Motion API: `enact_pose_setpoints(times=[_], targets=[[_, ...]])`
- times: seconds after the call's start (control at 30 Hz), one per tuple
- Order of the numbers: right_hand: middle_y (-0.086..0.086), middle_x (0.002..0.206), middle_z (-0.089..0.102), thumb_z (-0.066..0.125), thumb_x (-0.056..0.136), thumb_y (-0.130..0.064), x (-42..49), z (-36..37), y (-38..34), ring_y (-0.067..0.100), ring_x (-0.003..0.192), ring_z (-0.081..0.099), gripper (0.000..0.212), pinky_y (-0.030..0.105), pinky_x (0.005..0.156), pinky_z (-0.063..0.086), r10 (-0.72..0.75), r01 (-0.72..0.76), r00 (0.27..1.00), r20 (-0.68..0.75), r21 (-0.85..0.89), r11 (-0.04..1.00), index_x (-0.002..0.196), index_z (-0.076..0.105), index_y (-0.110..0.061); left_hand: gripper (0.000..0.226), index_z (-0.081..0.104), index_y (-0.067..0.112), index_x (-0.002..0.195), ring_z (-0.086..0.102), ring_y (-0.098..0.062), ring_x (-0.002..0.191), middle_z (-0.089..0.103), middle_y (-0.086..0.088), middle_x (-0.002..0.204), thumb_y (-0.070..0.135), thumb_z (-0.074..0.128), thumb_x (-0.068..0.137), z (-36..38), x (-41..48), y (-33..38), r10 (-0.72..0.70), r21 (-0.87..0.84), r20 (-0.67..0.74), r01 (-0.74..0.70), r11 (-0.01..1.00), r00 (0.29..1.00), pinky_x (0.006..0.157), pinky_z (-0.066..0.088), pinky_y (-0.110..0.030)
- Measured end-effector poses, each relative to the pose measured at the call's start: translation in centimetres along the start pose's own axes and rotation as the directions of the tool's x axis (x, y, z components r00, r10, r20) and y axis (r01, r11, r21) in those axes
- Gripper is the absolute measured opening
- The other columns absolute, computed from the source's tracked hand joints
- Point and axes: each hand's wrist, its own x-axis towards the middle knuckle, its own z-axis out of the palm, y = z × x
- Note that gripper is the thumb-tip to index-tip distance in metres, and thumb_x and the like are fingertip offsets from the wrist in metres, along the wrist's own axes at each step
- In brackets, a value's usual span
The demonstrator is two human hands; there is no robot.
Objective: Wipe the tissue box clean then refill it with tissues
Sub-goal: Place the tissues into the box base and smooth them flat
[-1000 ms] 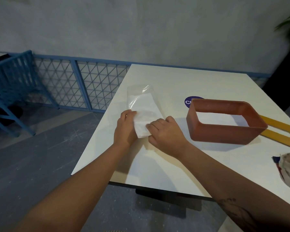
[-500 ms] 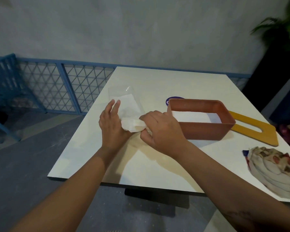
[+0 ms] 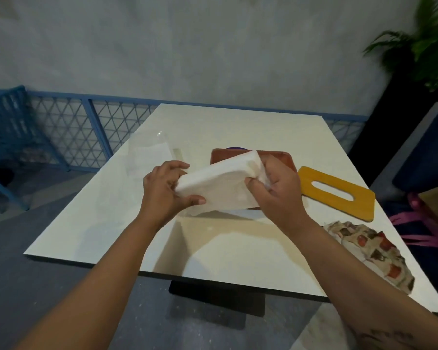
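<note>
The left hand (image 3: 166, 190) and right hand (image 3: 276, 195) each grip one end of a white stack of tissues (image 3: 220, 185), fingers curled under and thumbs over. It is held off the tabletop (image 3: 213, 253), tilted with its right end higher, just in front of and partly over the box (image 3: 219, 156). Gripping both ends likely keeps the soft sheets squared so they go in as one block. The box stands open-topped at mid-table, mostly hidden behind the stack, so I cannot tell what is inside it. Its yellow lid (image 3: 362, 204) lies flat to the right with its slot upward, set aside to leave the opening free. The patterned cloth (image 3: 372, 251) lies bunched near the right edge, away from the hands, which suggests the wiping is finished and the refill is under way. A clear wrapper (image 3: 149, 157) lies flat to the left, with something white still in it. Next, the stack probably needs levelling and lining up with the box before lowering.
</note>
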Motion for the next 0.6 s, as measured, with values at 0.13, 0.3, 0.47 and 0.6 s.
enact_pose_setpoints(times=[0.13, 0.3, 0.47, 0.6], targets=[[0.019, 0.082, 0.06, 0.055, 0.075, -0.018, -1.4, -2.4, 2.4, 0.032, 0.081, 0.055, 0.025, 0.038, 0.07, 0.046, 0.17, -0.169, 0.985, 0.004, 0.138, 0.976, 0.089, 0.058, 0.002, 0.04, 0.059, 0.017, 0.076, 0.051, -0.013, 0.076, 0.058, 0.007, 0.083, 0.008, 0.089, 0.052, 1.9, -0.3, 1.7, -0.232, -0.298, 0.114, 0.256, 0.92, 0.966, 0.068, 0.043, -0.026], [0.011, 0.086, 0.059, 0.056, 0.078, -0.016, -3.1, -4.4, 5.1, 0.017, 0.078, 0.055, 0.011, 0.029, 0.067, 0.045, 0.337, -0.347, 0.937, 0.093, 0.364, 0.864, 0.088, 0.06, -0.015, 0.043, 0.058, 0.022, 0.077, 0.054, -0.009, 0.075, 0.059, 0.006, 0.085, 0.011, 0.084, 0.044, 3.9, -1.4, 2.2, -0.287, -0.497, 0.064, 0.28, 0.822, 0.956, 0.06, 0.046, -0.013], [-0.004, 0.092, 0.059, 0.045, 0.092, 0.001, -5.2, -4.3, 7.2, 0.01, 0.086, 0.056, 0.025, 0.015, 0.069, 0.048, 0.527, -0.523, 0.839, 0.133, 0.462, 0.716, 0.093, 0.052, -0.023, 0.067, 0.053, 0.03, 0.108, 0.054, -0.006, 0.091, 0.055, 0.008, 0.104, 0.004, 0.085, 0.056, 6.5, -2.7, 3.4, -0.39, -0.624, -0.038, 0.283, 0.728, 0.92, 0.073, 0.05, -0.019], [-0.006, 0.1, 0.058, 0.048, 0.088, 0.003, -6.9, -4.1, 8.2, 0.012, 0.095, 0.056, 0.033, 0.028, 0.081, 0.049, 0.601, -0.617, 0.772, 0.209, 0.478, 0.625, 0.1, 0.047, -0.028, 0.056, 0.056, 0.029, 0.109, 0.053, -0.012, 0.104, 0.053, 0.018, 0.107, 0.002, 0.079, 0.066, 8.5, -3.5, 3.9, -0.352, -0.606, -0.033, 0.261, 0.751, 0.936, 0.089, 0.048, -0.026]])
